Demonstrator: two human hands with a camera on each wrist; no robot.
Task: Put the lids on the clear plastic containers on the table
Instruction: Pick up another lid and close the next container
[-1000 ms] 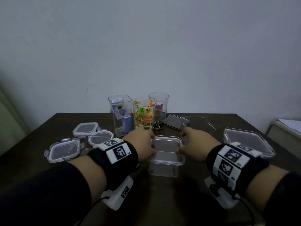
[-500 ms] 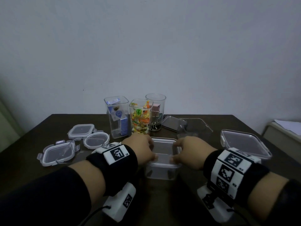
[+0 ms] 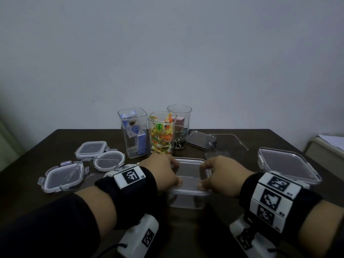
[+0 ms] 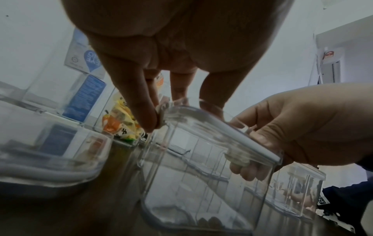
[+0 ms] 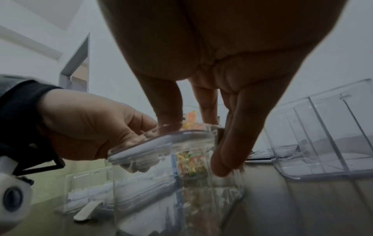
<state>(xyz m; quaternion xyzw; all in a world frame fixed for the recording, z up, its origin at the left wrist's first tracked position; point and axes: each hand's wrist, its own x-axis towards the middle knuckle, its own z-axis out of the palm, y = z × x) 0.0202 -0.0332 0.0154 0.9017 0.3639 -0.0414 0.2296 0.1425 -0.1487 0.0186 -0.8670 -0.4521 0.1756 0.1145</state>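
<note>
A low clear square container (image 3: 187, 201) stands on the dark table (image 3: 214, 237) right in front of me, with a clear lid (image 3: 188, 173) lying on its top. My left hand (image 3: 163, 173) grips the lid's left edge, fingers curled down over it. From the other side my right hand (image 3: 218, 174) grips the right edge the same way. In the left wrist view the left fingertips (image 4: 147, 121) press at the lid (image 4: 212, 127) rim, and the right hand (image 4: 298, 132) holds the opposite edge. The right wrist view shows the right fingers (image 5: 226, 156) hooked over the lid (image 5: 161, 143).
Three loose lids lie at the left: a small square lid (image 3: 92, 149), a round lid (image 3: 108, 161) and a clip lid (image 3: 62, 176). Tall open containers (image 3: 133, 131) with contents stand behind. A flat lid (image 3: 198, 139) and an open box (image 3: 226, 146) lie behind; a lidded box (image 3: 286, 167) sits right.
Both hands have drawn in closer over the lid, thumbs now on its near edge. The container stays in the same place on the table.
</note>
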